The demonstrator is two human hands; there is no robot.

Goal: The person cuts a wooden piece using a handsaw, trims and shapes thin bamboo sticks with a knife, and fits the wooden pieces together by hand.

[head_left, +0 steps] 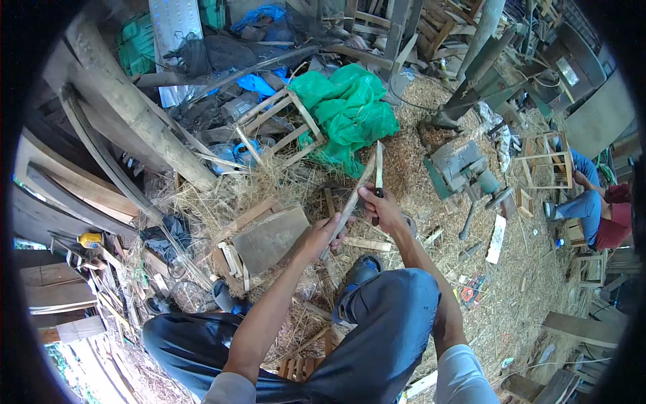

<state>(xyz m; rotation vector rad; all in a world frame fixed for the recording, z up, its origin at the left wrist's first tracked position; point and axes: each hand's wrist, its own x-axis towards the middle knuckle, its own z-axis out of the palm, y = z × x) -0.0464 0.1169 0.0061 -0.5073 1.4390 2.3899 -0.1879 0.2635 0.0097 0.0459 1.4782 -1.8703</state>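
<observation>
The fingers of the right hand (385, 207) are closed round the dark handle of a knife (378, 176), whose pale blade points up and away from the person. The fingers of the left hand (321, 237) are wrapped about the lower part of a thin wooden strip (353, 199), which slants up to the right so that its upper end lies just beside the knife blade; whether blade and wood touch cannot be told. Both forearms reach forward over the person's raised knee in dark blue trousers (387, 316), and a foot in a dark sandal (360, 271) rests on the ground just below the hands. Left of the left hand lies a flat grey-brown board (269, 237) among straw and wood shavings (417, 195) that cover the floor. Farther off sit a crumpled green tarp (346, 111), a small wooden frame (279, 128) and a green machine (461, 168). At the right edge another person (595, 209) sits beside an unfinished wooden stool frame (548, 161).
</observation>
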